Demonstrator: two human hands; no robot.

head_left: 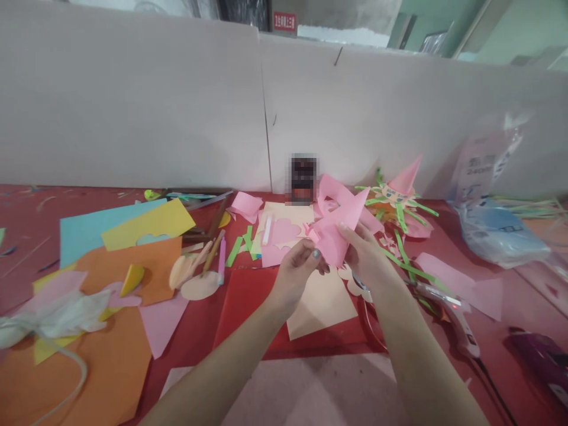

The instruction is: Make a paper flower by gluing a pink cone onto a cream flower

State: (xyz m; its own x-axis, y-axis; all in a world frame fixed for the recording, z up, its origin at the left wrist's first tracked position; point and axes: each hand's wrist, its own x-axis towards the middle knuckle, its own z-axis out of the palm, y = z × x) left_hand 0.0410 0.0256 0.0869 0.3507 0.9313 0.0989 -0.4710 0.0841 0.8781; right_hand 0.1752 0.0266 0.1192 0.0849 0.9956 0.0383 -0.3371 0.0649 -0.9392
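Note:
Both my hands are closed on a pink paper cone (339, 228), held up above the middle of the table with its tip toward the upper right. My left hand (298, 269) pinches its lower left edge, beside some small curled pink bits. On the right side, my right hand (366, 251) grips the cone with the thumb on its face. Beneath the hands lies a cream paper sheet (322, 307) on a red board (248, 296). A scalloped cream cutout and the handles of scissors show partly behind my right wrist.
A paper figure with a pink cone hat (403, 180) stands at the back right. A glue gun (452, 310) with its cord lies to the right, near a plastic-wrapped pack (501, 231). Orange paper (110, 343) and several coloured sheets cover the left. A white partition (177, 112) closes off the back.

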